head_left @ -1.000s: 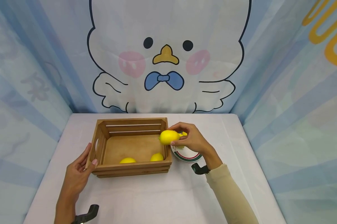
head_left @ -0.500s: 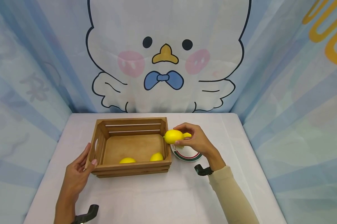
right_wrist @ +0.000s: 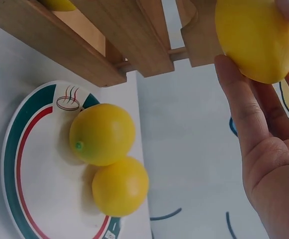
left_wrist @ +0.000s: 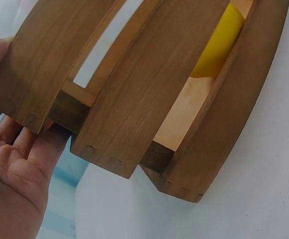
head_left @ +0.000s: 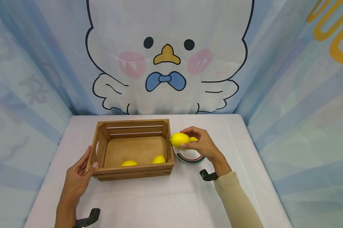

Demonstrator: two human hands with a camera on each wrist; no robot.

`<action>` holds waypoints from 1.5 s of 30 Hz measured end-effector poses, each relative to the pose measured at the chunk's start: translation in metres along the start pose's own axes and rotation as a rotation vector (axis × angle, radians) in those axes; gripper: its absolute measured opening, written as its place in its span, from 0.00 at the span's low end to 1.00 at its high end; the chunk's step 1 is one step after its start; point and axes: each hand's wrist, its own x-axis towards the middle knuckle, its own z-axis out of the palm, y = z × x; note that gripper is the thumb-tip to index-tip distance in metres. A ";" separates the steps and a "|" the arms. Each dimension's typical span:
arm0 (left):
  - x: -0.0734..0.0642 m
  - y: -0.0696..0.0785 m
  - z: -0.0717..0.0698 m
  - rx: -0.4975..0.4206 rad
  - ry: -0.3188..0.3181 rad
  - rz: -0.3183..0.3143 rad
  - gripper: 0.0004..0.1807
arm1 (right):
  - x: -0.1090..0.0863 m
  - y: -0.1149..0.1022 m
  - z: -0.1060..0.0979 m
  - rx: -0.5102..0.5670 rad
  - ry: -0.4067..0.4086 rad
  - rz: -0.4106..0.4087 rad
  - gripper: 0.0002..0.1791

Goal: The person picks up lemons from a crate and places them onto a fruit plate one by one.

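Observation:
My left hand (head_left: 78, 179) grips the left end of a slatted wooden crate (head_left: 135, 172), thumb over the front corner. In the left wrist view its fingers (left_wrist: 40, 149) reach around the crate's end. Two yellow lemons, one on the left (head_left: 129, 163) and one on the right (head_left: 159, 159), lie inside near the front wall, partly hidden by it. My right hand (head_left: 203, 144) holds another lemon (head_left: 179, 139) between thumb and fingers, just right of the crate. Below it is a round plate (head_left: 190, 161) bearing two lemons, seen in the right wrist view (right_wrist: 102, 134).
A white cloth covers the table (head_left: 148, 202). Pale blue curtains with a cartoon bird (head_left: 167, 31) stand along the back and both sides. The plate, rimmed in green and red, sits close beside the crate's right end.
My right hand has drawn the lemon rightward, from over the crate's right edge to above the plate. The left hand and the crate have stayed in place.

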 end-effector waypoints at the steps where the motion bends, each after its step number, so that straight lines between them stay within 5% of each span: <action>1: 0.000 0.000 0.000 -0.001 0.002 0.000 0.40 | 0.000 0.001 0.000 0.004 0.001 -0.003 0.26; 45: 0.000 -0.002 0.001 -0.007 0.010 0.041 0.39 | -0.011 0.021 0.004 0.028 0.047 0.024 0.25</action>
